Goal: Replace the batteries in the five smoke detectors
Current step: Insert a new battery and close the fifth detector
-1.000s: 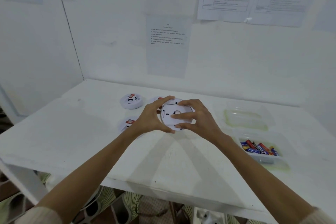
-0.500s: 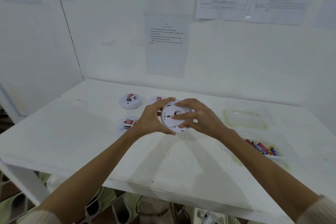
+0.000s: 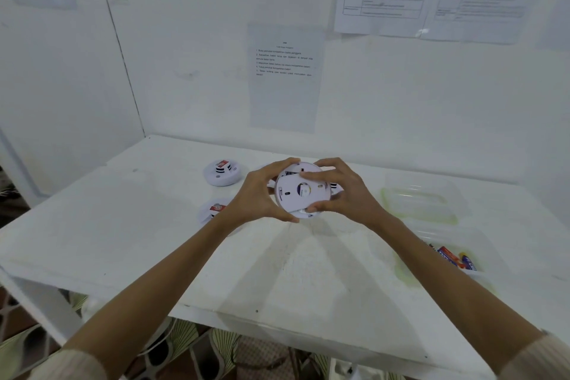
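A round white smoke detector (image 3: 300,191) is held above the white table (image 3: 154,234), its flat back tilted toward me. My left hand (image 3: 262,194) grips its left rim and my right hand (image 3: 342,191) grips its right rim, with one finger across the top of the back. Another detector (image 3: 222,173) lies on the table at the back left, and one more (image 3: 214,210) sits nearer, partly hidden by my left wrist. Part of a further detector (image 3: 335,186) shows behind my right hand.
A clear plastic tub (image 3: 493,259) holding several batteries (image 3: 456,258) stands on the right of the table. Behind it lies an empty clear container (image 3: 419,194). Printed sheets hang on the white wall. The table's front edge runs below my forearms.
The detector has risen slightly and tipped so its back faces me more. My right forearm now covers more of the battery tub.
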`<state>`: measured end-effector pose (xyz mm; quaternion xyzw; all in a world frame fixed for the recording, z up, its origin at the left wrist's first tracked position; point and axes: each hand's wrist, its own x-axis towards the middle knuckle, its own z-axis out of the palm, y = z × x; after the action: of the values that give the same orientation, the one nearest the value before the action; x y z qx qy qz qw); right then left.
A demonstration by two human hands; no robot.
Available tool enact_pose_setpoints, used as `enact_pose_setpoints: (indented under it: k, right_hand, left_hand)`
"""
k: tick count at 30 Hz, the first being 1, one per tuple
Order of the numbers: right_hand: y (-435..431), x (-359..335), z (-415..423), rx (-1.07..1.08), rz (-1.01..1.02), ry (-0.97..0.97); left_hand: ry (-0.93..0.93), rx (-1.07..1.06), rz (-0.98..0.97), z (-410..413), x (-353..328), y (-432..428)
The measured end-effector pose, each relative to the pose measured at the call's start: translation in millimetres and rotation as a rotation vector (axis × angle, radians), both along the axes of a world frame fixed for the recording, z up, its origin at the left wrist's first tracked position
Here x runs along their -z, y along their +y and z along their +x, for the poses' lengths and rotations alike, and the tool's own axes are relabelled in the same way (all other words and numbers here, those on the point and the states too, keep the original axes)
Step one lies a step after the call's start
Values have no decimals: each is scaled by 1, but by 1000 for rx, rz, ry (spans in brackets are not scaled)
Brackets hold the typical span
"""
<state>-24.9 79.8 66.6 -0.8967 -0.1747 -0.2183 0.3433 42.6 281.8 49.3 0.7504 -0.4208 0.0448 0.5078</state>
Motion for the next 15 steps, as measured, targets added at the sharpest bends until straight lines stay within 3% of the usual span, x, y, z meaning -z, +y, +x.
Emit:
enact_pose_setpoints:
  k: [6, 12, 15]
  right_hand:
    - [-5, -2, -2, 45, -262, -100]
    - [-4, 2, -3, 71, -62, -75]
    - [-5, 5, -3, 60, -57, -30]
  left_hand:
    - [-3, -8, 27, 3, 5, -1]
    - [-6, -14, -5, 6, 4, -3]
    - [-1, -13, 17, 6, 5, -3]
